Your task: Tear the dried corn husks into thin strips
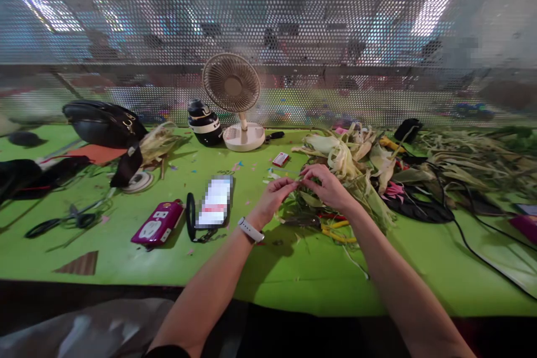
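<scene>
Meeting just left of a corn husk pile (344, 161), the left hand (274, 196) and right hand (329, 187) are hovering over the green tabletop (293, 285). Their fingertips are bunching close, but whether either grip is clamping on a small strip or on nothing, I cannot tell. The husks are lying loose on the tabletop, just beyond the right hand. A yellow-handled tool (335, 232) is lying at the pile's near edge, and a small red-and-white box (281, 159) is sitting to the pile's left. The step in hand is seemingly involving fine, two-handed fingertip work. Any next move is probably calling for a light, steady pinch, with the right forearm staying clear of those handles.
</scene>
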A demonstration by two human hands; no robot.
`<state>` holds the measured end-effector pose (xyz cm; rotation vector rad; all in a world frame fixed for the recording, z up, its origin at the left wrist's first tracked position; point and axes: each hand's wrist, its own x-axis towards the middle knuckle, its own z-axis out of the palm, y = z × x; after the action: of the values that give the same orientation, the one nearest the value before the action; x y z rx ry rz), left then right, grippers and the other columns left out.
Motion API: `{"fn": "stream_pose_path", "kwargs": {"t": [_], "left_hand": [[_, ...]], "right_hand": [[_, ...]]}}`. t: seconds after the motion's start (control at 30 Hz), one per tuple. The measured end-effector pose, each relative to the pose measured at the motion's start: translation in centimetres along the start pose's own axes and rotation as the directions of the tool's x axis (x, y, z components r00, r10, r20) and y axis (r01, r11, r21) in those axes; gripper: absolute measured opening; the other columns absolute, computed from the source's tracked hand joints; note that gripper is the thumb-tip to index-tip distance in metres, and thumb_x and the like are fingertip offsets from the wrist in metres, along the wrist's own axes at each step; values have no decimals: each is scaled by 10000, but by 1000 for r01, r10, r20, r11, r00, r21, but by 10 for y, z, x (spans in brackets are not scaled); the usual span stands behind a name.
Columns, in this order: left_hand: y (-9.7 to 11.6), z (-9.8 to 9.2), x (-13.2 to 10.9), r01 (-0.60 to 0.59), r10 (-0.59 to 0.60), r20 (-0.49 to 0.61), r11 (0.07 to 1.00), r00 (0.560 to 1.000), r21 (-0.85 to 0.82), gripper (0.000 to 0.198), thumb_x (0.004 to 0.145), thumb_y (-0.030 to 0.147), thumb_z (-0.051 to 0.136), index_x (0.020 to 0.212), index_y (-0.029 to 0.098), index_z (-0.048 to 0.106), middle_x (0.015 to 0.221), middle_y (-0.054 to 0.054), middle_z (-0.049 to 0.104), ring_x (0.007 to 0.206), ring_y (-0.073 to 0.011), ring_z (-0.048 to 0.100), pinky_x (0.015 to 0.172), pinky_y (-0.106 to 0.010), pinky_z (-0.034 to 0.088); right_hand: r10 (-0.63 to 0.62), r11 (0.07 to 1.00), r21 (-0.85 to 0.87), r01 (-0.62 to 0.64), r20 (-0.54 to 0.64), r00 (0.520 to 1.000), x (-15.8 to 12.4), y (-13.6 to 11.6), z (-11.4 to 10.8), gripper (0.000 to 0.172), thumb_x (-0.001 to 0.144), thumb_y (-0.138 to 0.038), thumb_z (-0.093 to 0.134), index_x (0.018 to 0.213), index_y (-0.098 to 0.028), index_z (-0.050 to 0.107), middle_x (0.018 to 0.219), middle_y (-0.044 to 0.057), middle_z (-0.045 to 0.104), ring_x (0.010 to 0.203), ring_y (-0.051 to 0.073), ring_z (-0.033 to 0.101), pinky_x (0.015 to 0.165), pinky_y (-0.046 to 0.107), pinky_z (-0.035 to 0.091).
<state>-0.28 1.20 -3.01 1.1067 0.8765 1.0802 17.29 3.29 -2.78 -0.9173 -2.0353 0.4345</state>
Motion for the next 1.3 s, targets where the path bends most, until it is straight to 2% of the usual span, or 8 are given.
{"fn": "stream_pose_path", "kwargs": {"t": [0.2,0.33,0.5,0.67,0.9,1.1,1.2,1.3], "left_hand": [[1,-1,-1,-55,51,84,997,995,53,273,649,385,723,676,148,590,568,52,443,505,-53,329,480,-205,227],[0,-4,-1,-180,153,122,948,981,263,271,733,389,626,652,158,509,585,52,406,530,-65,325,498,-206,244],[2,-4,-7,-293,245,169,663,955,689,224,784,374,547,701,167,527,545,57,393,502,-78,307,493,-219,218],[4,2,-11,-324,250,231,446,940,835,194,784,352,539,708,174,545,537,49,437,495,-89,344,513,-229,231],[-6,1,-7,-322,234,228,542,945,777,232,819,380,495,719,176,541,522,56,394,489,-91,340,496,-228,230],[-14,0,-2,-327,284,179,656,942,680,239,846,389,485,752,171,516,553,57,406,505,-86,334,494,-221,249],[-15,-1,-1,-338,286,187,701,940,629,223,843,377,499,769,167,516,573,49,423,523,-90,347,503,-219,263],[-15,-1,-2,-365,284,228,736,931,571,196,842,355,513,839,161,543,652,14,500,597,-110,414,550,-223,310]], "right_hand": [[-14,999,-32,12,-53,998,1,-4,-2,225,894,-379,522,763,-204,573,975,93,649,1040,237,545,929,420,390],[77,994,75,-74,-37,996,-1,-4,-3,258,857,-419,560,731,-197,600,968,80,656,1009,229,560,925,388,395],[341,872,346,-346,76,937,-2,-9,8,382,829,-530,528,731,-187,663,838,45,675,853,209,608,787,320,445],[530,680,592,-433,11,848,-3,-13,22,245,687,-420,708,677,-180,655,1036,74,675,1008,233,603,910,358,418],[452,816,504,-282,-254,855,-7,-10,28,222,766,-403,638,739,-183,621,1292,108,538,1179,247,514,1013,401,347],[313,949,94,-300,-351,882,-5,-14,23,400,844,-541,491,765,-184,652,1087,134,578,1080,252,523,971,413,373],[265,953,-75,-292,-254,930,-5,-19,18,466,863,-581,438,743,-200,676,921,98,579,957,239,524,892,394,396],[299,954,43,-298,-41,953,-6,-22,19,531,874,-598,400,604,-193,613,695,43,535,732,188,527,725,329,426]]}}
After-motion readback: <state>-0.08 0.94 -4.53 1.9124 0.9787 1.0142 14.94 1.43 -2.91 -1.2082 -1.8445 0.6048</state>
